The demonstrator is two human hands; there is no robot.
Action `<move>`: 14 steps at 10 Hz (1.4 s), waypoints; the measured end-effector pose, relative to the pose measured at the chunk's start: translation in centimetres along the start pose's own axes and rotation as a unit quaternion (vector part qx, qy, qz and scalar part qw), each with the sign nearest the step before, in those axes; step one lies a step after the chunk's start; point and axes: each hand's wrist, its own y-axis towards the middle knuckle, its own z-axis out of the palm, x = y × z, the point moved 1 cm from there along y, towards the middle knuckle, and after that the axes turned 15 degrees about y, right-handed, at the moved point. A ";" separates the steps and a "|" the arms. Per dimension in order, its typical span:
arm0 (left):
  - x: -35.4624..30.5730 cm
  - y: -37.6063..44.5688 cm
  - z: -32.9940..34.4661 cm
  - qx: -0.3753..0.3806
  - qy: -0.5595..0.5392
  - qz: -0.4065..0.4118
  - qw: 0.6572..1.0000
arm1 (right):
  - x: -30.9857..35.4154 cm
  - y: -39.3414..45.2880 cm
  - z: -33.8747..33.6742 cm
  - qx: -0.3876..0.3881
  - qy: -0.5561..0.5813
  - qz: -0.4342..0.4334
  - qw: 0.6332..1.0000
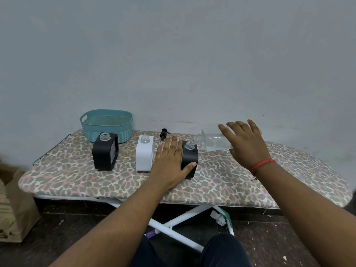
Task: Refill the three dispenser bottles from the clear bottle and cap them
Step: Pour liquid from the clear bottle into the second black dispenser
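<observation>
Three square dispenser bottles stand uncapped on the leopard-print ironing board (250, 185): a black one (105, 153) at the left, a white one (144, 154) in the middle, a black one (190, 160) at the right. My left hand (170, 162) holds the right black bottle, fingers straight along its left side and thumb across its front. My right hand (244, 142) grips the clear bottle (212, 141), tipped sideways with its neck at the right black bottle's open mouth. A black pump cap (164, 134) lies behind the white bottle.
A teal plastic basket (107, 125) sits at the back left of the board, against the wall. A brown paper bag (13, 205) stands on the floor at the left. The board's white legs cross below.
</observation>
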 end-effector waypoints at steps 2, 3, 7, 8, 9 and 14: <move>-0.1 0.0 0.2 0.000 0.003 -0.001 1.000 | 0.0 0.0 -0.1 0.004 0.004 -0.001 1.000; 0.0 0.0 0.3 -0.002 0.004 -0.001 1.000 | 0.0 0.1 -0.2 0.008 0.004 0.000 1.000; -0.1 0.1 0.5 -0.008 0.000 -0.003 1.000 | -0.1 0.4 -0.3 0.011 0.005 -0.007 1.000; -0.1 0.0 0.6 -0.009 0.000 -0.003 1.000 | -0.1 0.5 -0.4 0.009 0.001 -0.012 1.000; 0.0 0.1 0.5 -0.010 -0.001 -0.003 1.000 | -0.1 0.6 -0.5 0.011 -0.001 -0.013 1.000; -0.1 0.0 0.1 -0.008 0.000 -0.003 1.000 | 0.0 0.7 -0.8 0.013 -0.003 -0.014 1.000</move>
